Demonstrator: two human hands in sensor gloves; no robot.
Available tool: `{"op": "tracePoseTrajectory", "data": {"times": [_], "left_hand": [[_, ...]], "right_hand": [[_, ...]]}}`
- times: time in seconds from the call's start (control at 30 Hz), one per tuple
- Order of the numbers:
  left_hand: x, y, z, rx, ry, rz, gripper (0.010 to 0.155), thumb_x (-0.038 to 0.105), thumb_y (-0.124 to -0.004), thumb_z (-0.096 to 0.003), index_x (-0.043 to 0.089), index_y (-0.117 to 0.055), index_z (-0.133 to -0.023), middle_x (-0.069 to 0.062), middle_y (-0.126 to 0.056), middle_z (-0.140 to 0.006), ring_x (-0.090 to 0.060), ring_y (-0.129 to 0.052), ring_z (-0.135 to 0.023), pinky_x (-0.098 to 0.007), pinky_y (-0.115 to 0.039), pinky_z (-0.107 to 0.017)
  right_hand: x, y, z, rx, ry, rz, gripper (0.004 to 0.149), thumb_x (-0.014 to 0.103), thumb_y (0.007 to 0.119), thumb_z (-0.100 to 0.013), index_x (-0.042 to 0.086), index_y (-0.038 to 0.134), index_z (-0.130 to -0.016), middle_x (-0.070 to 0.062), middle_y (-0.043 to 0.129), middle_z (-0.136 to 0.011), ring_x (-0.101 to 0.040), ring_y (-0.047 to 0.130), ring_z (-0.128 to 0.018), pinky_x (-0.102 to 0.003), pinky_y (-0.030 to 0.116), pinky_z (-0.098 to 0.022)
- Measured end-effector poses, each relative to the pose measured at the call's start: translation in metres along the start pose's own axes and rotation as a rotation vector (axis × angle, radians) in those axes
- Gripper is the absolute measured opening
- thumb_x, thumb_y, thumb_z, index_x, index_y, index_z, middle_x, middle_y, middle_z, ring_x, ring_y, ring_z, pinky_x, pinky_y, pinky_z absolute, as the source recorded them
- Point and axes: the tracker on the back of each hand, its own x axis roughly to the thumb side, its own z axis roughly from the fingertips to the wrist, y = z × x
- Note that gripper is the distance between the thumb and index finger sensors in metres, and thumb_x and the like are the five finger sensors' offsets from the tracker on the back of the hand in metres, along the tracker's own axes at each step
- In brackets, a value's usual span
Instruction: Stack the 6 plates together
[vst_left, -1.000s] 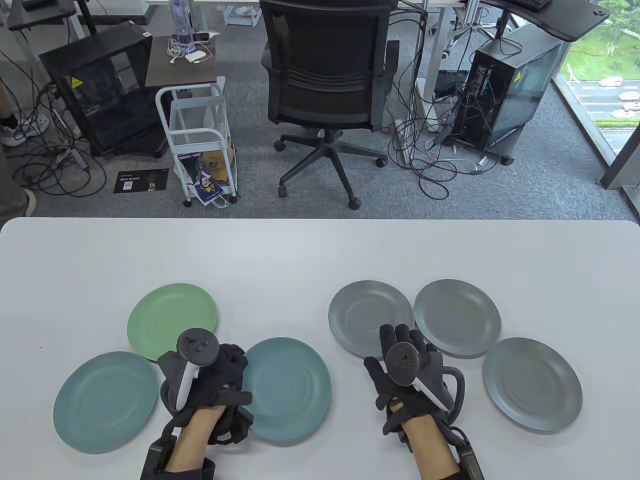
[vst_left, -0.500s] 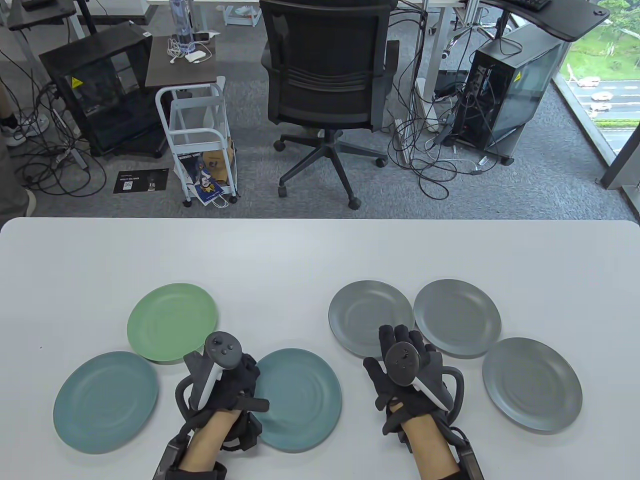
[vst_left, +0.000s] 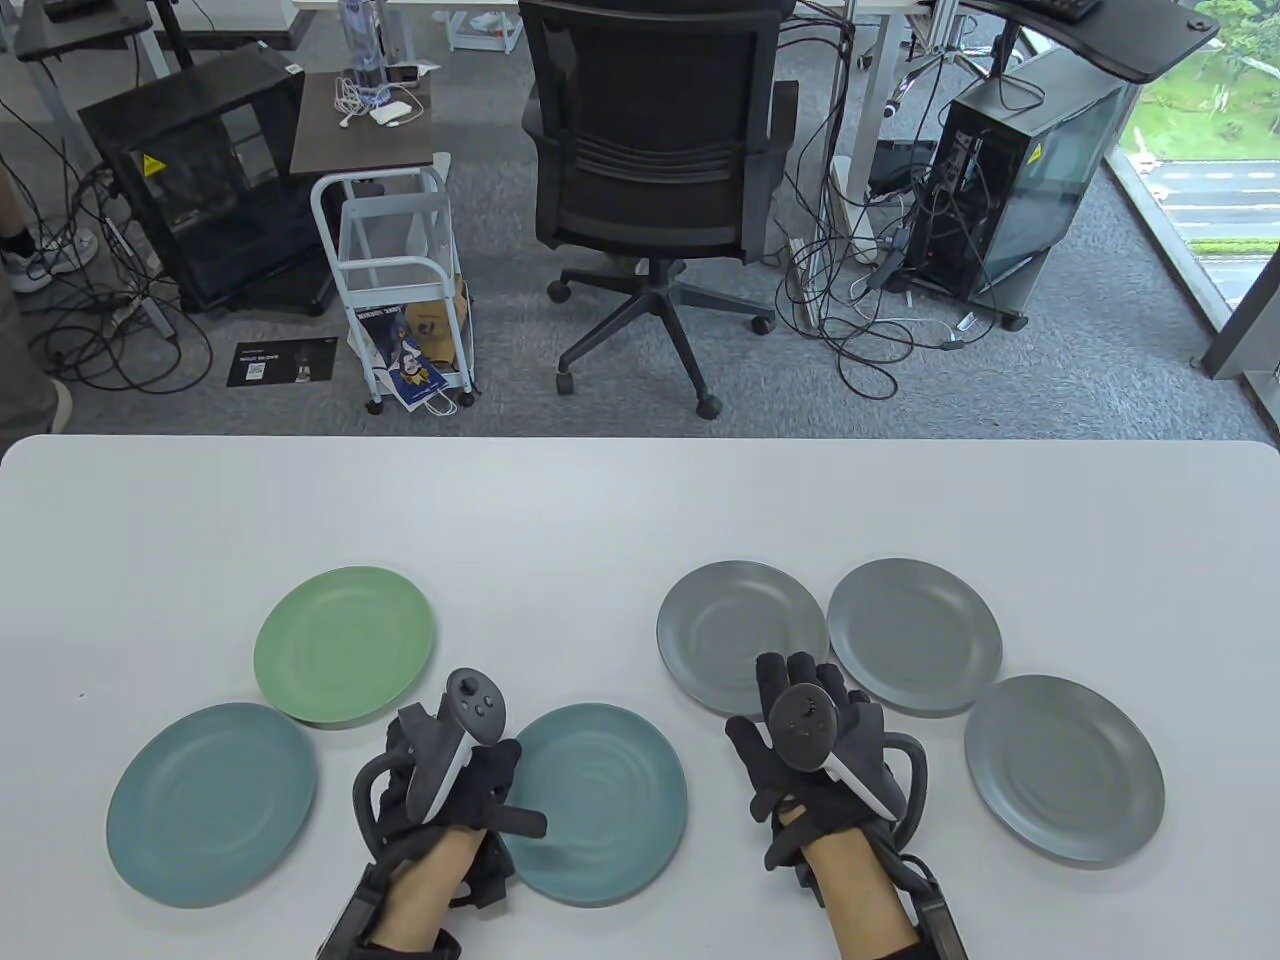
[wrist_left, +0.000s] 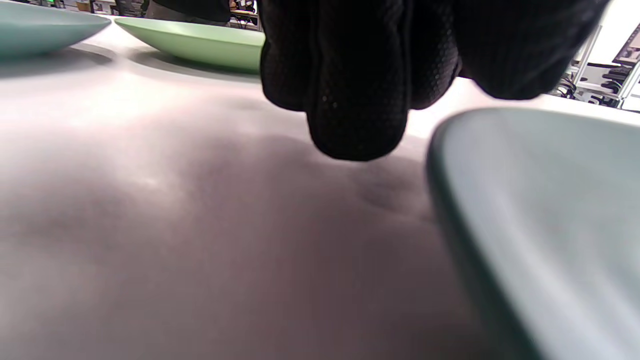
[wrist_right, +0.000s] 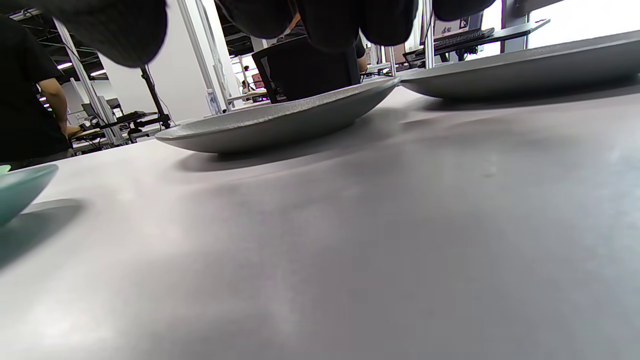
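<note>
Six plates lie apart on the white table (vst_left: 640, 500). On the left are a green plate (vst_left: 345, 643), a teal plate (vst_left: 210, 805) and a second teal plate (vst_left: 610, 800). On the right are three grey plates (vst_left: 740, 625) (vst_left: 915, 635) (vst_left: 1065, 768). My left hand (vst_left: 515, 795) holds the second teal plate by its left rim, thumb on top. In the left wrist view my fingers (wrist_left: 355, 100) curl beside that plate (wrist_left: 550, 225). My right hand (vst_left: 775, 700) lies flat and open, fingertips over the near rim of the left grey plate, which also shows in the right wrist view (wrist_right: 280, 125).
The table's far half is bare white surface. Beyond its far edge stand an office chair (vst_left: 650, 150), a white trolley (vst_left: 400, 280) and computer cases on the carpet.
My left hand has moved right and toward me, and the second teal plate has shifted the same way with it. The right hand and the other plates have not moved.
</note>
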Motion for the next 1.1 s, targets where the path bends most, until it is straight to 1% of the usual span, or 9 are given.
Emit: {"op": "tracePoseTrajectory", "data": {"times": [0.1, 0.3, 0.4, 0.5, 0.63, 0.7, 0.9, 1.0, 1.1], "left_hand": [[-0.007, 0.008, -0.001, 0.032, 0.022, 0.030, 0.052, 0.055, -0.082, -0.0327, 0.033, -0.082, -0.079, 0.009, -0.101, -0.060, -0.011, -0.088, -0.079, -0.041, -0.040, -0.087], [-0.016, 0.015, -0.003, 0.137, 0.071, -0.064, 0.051, 0.055, -0.082, -0.0336, 0.034, -0.082, -0.080, 0.010, -0.101, -0.062, -0.011, -0.087, -0.083, -0.041, -0.038, -0.088], [-0.015, 0.015, -0.002, 0.182, 0.073, -0.094, 0.051, 0.055, -0.081, -0.0337, 0.036, -0.081, -0.081, 0.011, -0.100, -0.065, -0.011, -0.085, -0.086, -0.041, -0.035, -0.089], [-0.011, 0.014, 0.002, 0.259, 0.046, -0.128, 0.051, 0.055, -0.081, -0.0339, 0.037, -0.081, -0.082, 0.013, -0.101, -0.068, -0.009, -0.084, -0.089, -0.041, -0.033, -0.091], [-0.006, 0.015, 0.008, 0.330, -0.004, -0.147, 0.055, 0.056, -0.080, -0.0327, 0.040, -0.078, -0.085, 0.015, -0.100, -0.078, -0.005, -0.080, -0.096, -0.040, -0.028, -0.091], [-0.004, 0.015, 0.009, 0.335, -0.030, -0.134, 0.058, 0.057, -0.080, -0.0326, 0.041, -0.074, -0.088, 0.016, -0.097, -0.084, -0.004, -0.076, -0.101, -0.040, -0.025, -0.091], [-0.004, 0.015, 0.011, 0.322, -0.041, -0.135, 0.062, 0.058, -0.079, -0.0324, 0.042, -0.070, -0.092, 0.016, -0.092, -0.090, -0.005, -0.070, -0.105, -0.041, -0.023, -0.091], [-0.004, 0.015, 0.011, 0.319, -0.046, -0.131, 0.063, 0.058, -0.079, -0.0325, 0.042, -0.069, -0.093, 0.016, -0.091, -0.091, -0.005, -0.069, -0.106, -0.042, -0.022, -0.091], [-0.004, 0.015, 0.011, 0.311, -0.051, -0.131, 0.063, 0.059, -0.079, -0.0325, 0.042, -0.069, -0.093, 0.016, -0.091, -0.090, -0.006, -0.069, -0.105, -0.043, -0.022, -0.091]], "right_hand": [[0.000, 0.000, 0.000, -0.002, 0.000, 0.000, 0.072, 0.066, 0.055, -0.054, 0.030, 0.030, -0.111, -0.007, 0.034, -0.121, -0.038, 0.037, -0.109, -0.061, 0.033, -0.078], [0.000, -0.001, 0.000, -0.022, 0.000, 0.024, 0.071, 0.066, 0.056, -0.054, 0.030, 0.033, -0.111, -0.007, 0.037, -0.120, -0.037, 0.038, -0.109, -0.061, 0.033, -0.078], [0.001, -0.004, 0.000, -0.075, 0.006, 0.045, 0.067, 0.064, 0.060, -0.054, 0.032, 0.043, -0.110, -0.005, 0.044, -0.119, -0.036, 0.041, -0.109, -0.061, 0.034, -0.078], [0.002, -0.005, 0.000, -0.122, 0.020, 0.106, 0.062, 0.061, 0.066, -0.054, 0.033, 0.050, -0.108, -0.003, 0.052, -0.117, -0.034, 0.045, -0.108, -0.060, 0.036, -0.078], [0.002, -0.007, -0.002, -0.164, 0.036, 0.169, 0.060, 0.056, 0.073, -0.053, 0.034, 0.054, -0.105, -0.001, 0.058, -0.115, -0.033, 0.049, -0.107, -0.059, 0.037, -0.078], [0.003, -0.007, -0.005, -0.155, 0.032, 0.186, 0.059, 0.054, 0.075, -0.053, 0.034, 0.056, -0.105, -0.001, 0.060, -0.114, -0.033, 0.050, -0.107, -0.059, 0.037, -0.078], [0.012, 0.003, -0.018, -0.015, -0.026, 0.247, 0.053, 0.050, 0.080, -0.051, 0.035, 0.065, -0.100, 0.004, 0.068, -0.110, -0.031, 0.052, -0.107, -0.059, 0.037, -0.078], [0.015, 0.007, -0.021, 0.001, -0.028, 0.300, 0.048, 0.048, 0.081, -0.051, 0.036, 0.070, -0.096, 0.006, 0.071, -0.108, -0.029, 0.056, -0.106, -0.059, 0.039, -0.078], [0.019, 0.008, -0.023, -0.034, -0.031, 0.326, 0.045, 0.046, 0.082, -0.051, 0.036, 0.072, -0.094, 0.007, 0.074, -0.106, -0.028, 0.061, -0.104, -0.059, 0.041, -0.078]]}}
